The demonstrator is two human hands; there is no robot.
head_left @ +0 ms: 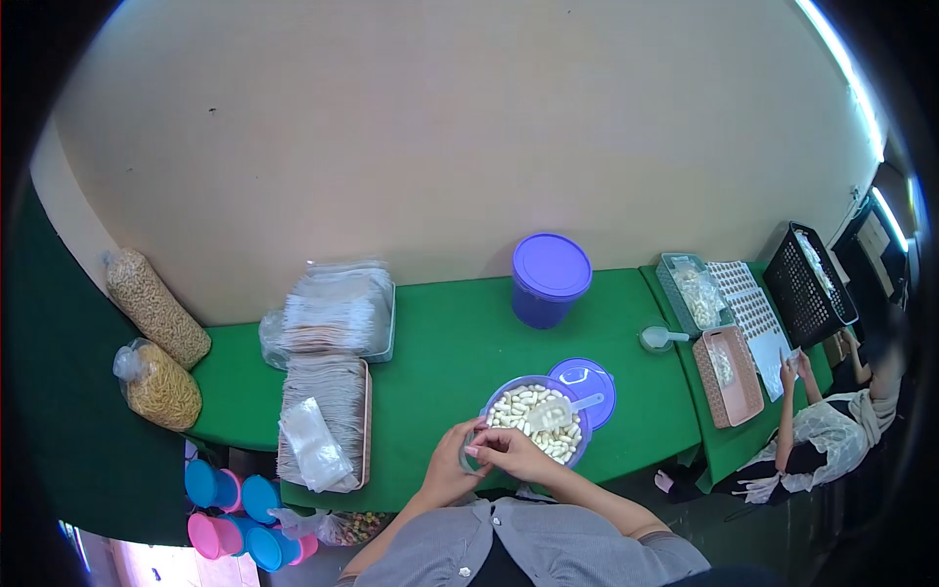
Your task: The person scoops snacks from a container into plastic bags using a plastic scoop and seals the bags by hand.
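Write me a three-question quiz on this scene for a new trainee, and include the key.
1. What rests on the white pieces in the open tub?
2. True or false: the tall purple bucket has its lid off.
3. Where are the person's left hand and right hand?
A) Close together by the open tub
B) Wide apart
C) On the tall purple bucket

Key:
1. A scoop.
2. False; its lid is on.
3. A.

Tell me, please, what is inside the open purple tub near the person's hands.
Whitish oblong pieces lie in the tub, with a scoop on top; the tub's bottom is covered.
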